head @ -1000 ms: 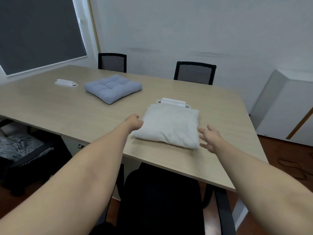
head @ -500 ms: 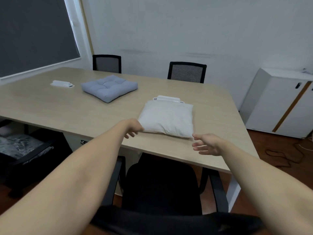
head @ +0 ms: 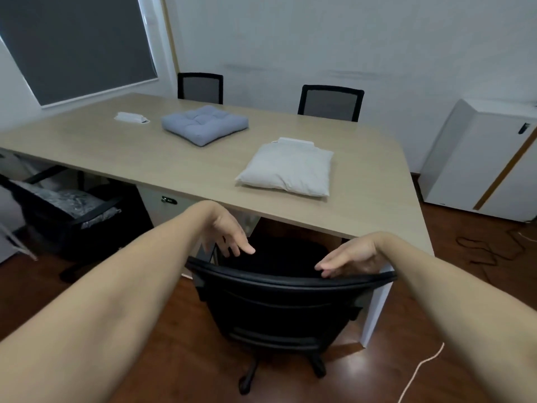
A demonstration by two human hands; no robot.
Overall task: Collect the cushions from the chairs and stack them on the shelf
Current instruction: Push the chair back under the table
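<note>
A white cushion (head: 287, 171) lies on the wooden table (head: 145, 158) near its right front corner. A blue-grey tufted cushion (head: 205, 125) rests farther back on the table. My left hand (head: 226, 231) hovers with fingers apart above the back of a black office chair (head: 279, 303) in front of me. My right hand (head: 351, 257) is also empty, fingers spread, just over the chair back's top edge. Both hands are well short of the white cushion. A white cabinet (head: 479, 161) stands at the right wall.
Two black mesh chairs (head: 200, 88) (head: 331, 103) stand behind the table. Another black chair (head: 66, 210) at the left holds something dark and patterned. A white flat item (head: 130, 117) lies on the table's left. Cables (head: 488, 248) trail on the wooden floor at right.
Both hands let go of the white cushion and drew back from the table down to the chair back. The view has pulled away, so the whole black chair shows.
</note>
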